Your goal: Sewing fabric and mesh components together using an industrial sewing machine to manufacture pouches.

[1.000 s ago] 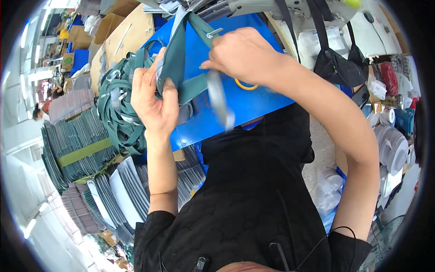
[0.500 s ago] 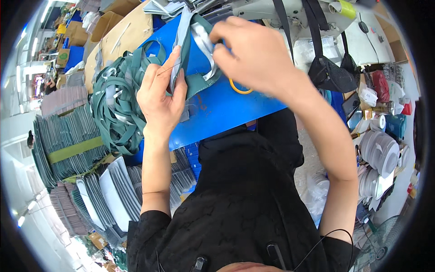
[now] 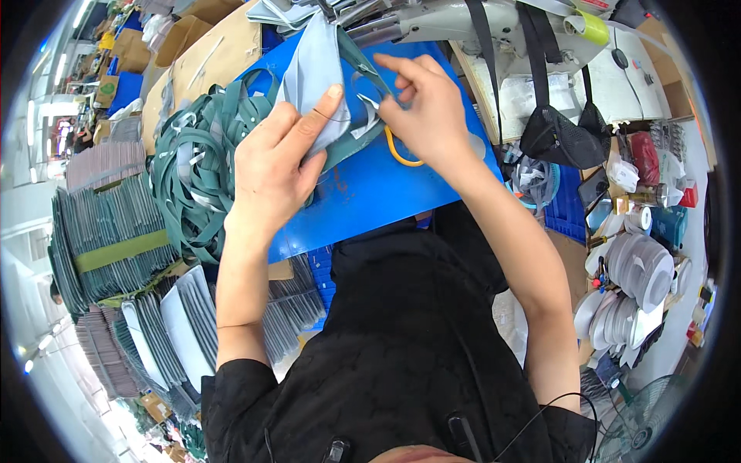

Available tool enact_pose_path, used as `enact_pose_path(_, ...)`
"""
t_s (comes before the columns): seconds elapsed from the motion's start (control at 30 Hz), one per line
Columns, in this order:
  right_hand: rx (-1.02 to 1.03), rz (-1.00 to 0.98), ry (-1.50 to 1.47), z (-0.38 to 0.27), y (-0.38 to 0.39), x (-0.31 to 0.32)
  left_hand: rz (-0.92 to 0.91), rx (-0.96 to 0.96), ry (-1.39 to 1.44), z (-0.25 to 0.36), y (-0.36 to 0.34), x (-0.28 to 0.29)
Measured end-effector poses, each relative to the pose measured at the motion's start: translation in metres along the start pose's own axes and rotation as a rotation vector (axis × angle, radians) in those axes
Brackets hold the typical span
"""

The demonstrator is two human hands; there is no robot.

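Observation:
My left hand (image 3: 274,166) is closed on a light grey-blue fabric piece (image 3: 315,65), its index finger stretched along the cloth and its thumb below. A thin dark thread (image 3: 328,117) shows by that fingertip. Dark green strap (image 3: 359,55) loops down from the machine's end along the fabric's right side, with a shiny pale strip (image 3: 369,116) inside the loop. At the strap's right edge is my right hand (image 3: 428,112), index finger and thumb apart, other fingers partly curled. Below it lies a yellow loop-shaped handle (image 3: 395,150), partly covered.
A blue work surface (image 3: 355,197) lies under my hands, a heap of green straps (image 3: 201,166) at its left. Behind stands a grey sewing machine (image 3: 440,21). Black mesh bags (image 3: 563,139) hang at right, near white rolls (image 3: 637,266). Stacked fabric panels (image 3: 116,231) fill the left.
The grey-blue fabric has turned to show a broader face. My right hand has moved slightly lower, and its index finger is now extended. My left hand still grips the fabric.

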State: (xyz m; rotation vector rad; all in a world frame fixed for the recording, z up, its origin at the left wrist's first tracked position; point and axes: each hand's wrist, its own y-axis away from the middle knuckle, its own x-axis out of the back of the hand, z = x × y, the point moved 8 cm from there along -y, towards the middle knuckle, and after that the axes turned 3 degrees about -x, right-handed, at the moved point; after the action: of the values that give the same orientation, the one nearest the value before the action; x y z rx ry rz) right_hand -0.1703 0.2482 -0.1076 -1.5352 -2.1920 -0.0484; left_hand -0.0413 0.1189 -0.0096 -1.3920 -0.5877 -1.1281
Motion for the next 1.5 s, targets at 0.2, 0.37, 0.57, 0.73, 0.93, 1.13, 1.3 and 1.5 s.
enact_pose_path(0.2,-0.014,-0.068,-0.033,-0.023,0.026,0.01,-0.264,-0.132,-0.157,0.014,-0.007,-0.015)
enact_pose_path(0.37,0.207,-0.107,0.234,-0.034,0.017,0.006,-0.188,-0.054,-0.078,0.007,-0.008,-0.01)
enact_pose_path(0.57,0.109,0.121,0.049,-0.027,0.006,0.013,-0.143,-0.068,-0.051,0.008,-0.006,-0.009)
enact_pose_path(0.73,-0.005,-0.068,-0.166,0.006,0.015,0.002,-0.267,-0.184,-0.196,0.019,-0.009,-0.019)
enact_pose_path(0.93,-0.25,-0.111,-0.617,0.01,0.041,-0.007,-0.295,-0.258,-0.203,0.022,-0.014,-0.029)
enact_pose_path(1.13,-0.35,-0.168,-0.826,0.017,0.022,-0.03,-0.293,-0.285,-0.169,0.004,-0.035,-0.025)
enact_pose_path(1.3,-0.33,-0.188,-0.858,0.015,-0.005,-0.043,-0.299,-0.234,-0.125,-0.024,-0.052,-0.028)
enact_pose_path(1.5,-0.383,-0.102,-0.933,0.01,-0.036,-0.054,-0.254,-0.218,-0.215,-0.05,-0.074,-0.03)
